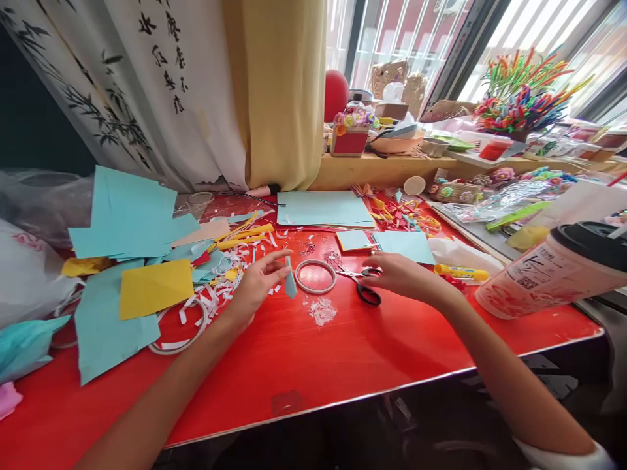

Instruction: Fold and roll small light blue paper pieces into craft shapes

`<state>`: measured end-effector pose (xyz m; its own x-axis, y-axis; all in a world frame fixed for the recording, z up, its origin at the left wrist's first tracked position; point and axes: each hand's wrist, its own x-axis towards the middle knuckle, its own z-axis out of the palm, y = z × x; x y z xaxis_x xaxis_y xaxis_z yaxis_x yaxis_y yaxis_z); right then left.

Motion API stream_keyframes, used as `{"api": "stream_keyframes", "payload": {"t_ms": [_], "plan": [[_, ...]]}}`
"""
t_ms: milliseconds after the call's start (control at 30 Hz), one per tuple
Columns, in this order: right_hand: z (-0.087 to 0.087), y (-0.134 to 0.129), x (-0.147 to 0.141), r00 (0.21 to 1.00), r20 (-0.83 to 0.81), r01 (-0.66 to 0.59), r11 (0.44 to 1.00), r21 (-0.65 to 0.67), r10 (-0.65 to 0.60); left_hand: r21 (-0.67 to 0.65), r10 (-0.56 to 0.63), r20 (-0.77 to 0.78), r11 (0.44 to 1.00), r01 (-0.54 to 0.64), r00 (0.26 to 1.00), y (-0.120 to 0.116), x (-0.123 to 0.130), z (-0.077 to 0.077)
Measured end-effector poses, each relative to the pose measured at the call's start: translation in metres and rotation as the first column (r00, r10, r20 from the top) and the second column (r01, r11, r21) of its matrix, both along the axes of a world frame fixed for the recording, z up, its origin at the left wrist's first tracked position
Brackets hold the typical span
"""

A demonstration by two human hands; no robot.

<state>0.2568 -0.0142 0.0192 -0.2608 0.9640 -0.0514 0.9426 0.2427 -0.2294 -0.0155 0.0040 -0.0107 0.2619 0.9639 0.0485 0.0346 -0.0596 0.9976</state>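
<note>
Between the thumb and fingers of my left hand (262, 281) is a small folded piece of light blue paper (290, 282), held upright above the red table. My right hand (399, 275) has its fingers curled at the black handles of a pair of scissors (368, 295). The scissors' blades point left, and one handle loop is partly covered by my fingers. A roll of clear tape (316, 288) lies flat between my two hands. Just in front of it sits a small heap of white scraps (322, 311).
Blue sheets (117, 215), a yellow sheet (157, 287) and paper shreds crowd the left. Stacked blue paper (326, 209) lies at the back, with smaller blue pieces (404, 246) nearer. A yellow glue stick (460, 271) and a tilted lidded cup (543, 274) are at right.
</note>
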Motion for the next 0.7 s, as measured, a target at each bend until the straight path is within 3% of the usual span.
{"api": "stream_keyframes", "payload": {"t_ms": [100,233,400,533,633,700], "plan": [[-0.017,-0.008,0.015,0.998,0.051,0.031,0.999,-0.040,-0.029,-0.041,-0.048,0.046,0.998,0.050,0.998,-0.006,0.010,-0.010],[-0.031,-0.007,0.012,0.996,0.046,0.077,0.995,-0.070,-0.074,-0.030,-0.087,0.126,0.995,0.091,0.988,-0.015,0.021,-0.023],[-0.024,-0.014,0.008,0.962,-0.242,0.079,0.978,-0.193,-0.126,0.014,-0.105,0.120,0.994,0.104,0.987,-0.019,0.024,-0.025],[-0.015,-0.023,0.005,0.801,-0.570,0.048,0.968,-0.245,-0.184,0.008,-0.086,0.093,0.996,0.085,0.992,-0.017,0.023,-0.025],[-0.014,-0.016,-0.007,0.665,-0.737,0.056,0.992,-0.115,-0.123,-0.015,-0.088,0.112,0.996,0.090,0.990,-0.016,0.023,-0.026],[-0.015,-0.004,-0.021,0.628,-0.776,0.066,0.997,-0.033,-0.067,-0.024,-0.081,0.135,0.996,0.085,0.988,-0.016,0.023,-0.026]]}}
